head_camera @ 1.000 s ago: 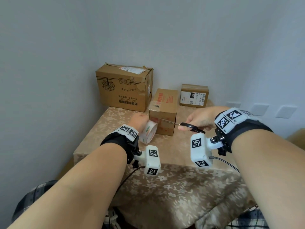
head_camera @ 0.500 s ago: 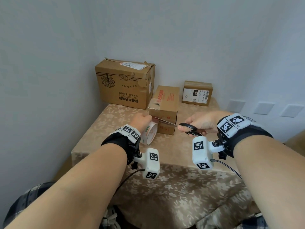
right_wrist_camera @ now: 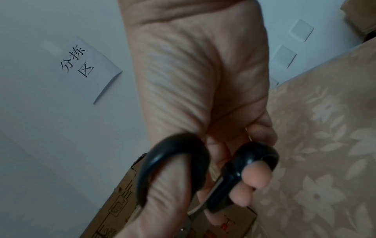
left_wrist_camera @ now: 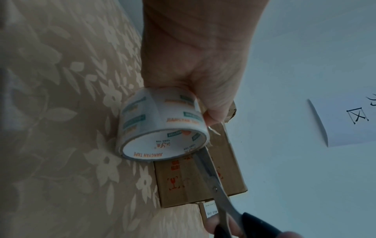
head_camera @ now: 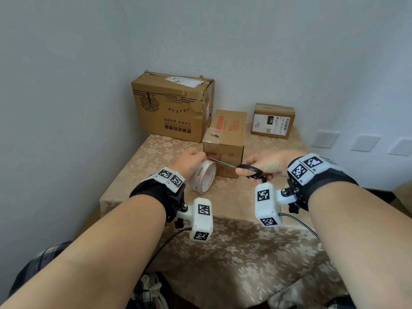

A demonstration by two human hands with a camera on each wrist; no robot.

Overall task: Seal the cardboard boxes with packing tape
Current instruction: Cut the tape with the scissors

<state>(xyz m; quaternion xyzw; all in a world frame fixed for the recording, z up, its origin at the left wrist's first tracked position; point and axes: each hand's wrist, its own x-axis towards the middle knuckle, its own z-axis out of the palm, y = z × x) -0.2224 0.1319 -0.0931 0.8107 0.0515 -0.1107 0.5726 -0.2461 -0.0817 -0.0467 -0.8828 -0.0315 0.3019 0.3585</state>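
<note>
Two hands share this cut: my left hand grips the tape roll just near of the middle box, my right hand fingers through the scissors. I judge the strip should stay taut, blades closing square at the roll.

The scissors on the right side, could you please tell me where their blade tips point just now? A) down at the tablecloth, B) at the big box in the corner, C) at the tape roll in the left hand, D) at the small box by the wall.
C: the right hand grips the scissors, whose blades reach across to the tape roll that the left hand holds, just in front of the middle box.
</note>
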